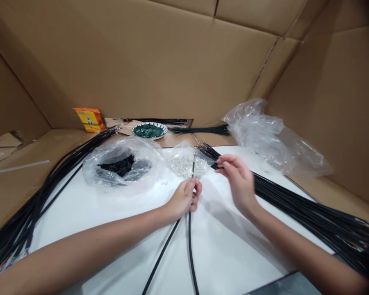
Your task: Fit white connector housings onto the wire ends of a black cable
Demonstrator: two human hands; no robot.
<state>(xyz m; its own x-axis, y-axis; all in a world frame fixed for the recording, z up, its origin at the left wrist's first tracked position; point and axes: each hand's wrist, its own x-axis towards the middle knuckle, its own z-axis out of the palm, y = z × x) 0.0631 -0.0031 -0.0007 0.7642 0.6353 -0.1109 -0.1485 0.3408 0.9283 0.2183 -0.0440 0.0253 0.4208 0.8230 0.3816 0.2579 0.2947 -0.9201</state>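
Black cable (190, 246) is grasped in the curled left hand (183, 200), its end pointing up over a bag of small white pieces (183, 162). The right hand (239, 178) is raised beside it, fingers bent toward the thumb; whether it pinches something, I cannot tell. Below is a white tabletop (126, 254), with cable bundles (289, 198) at both sides and brown cardboard walls (156, 61) around.

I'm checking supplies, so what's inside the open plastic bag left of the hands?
Inside the plastic bag is a heap of black pieces; anything beneath them is covered.
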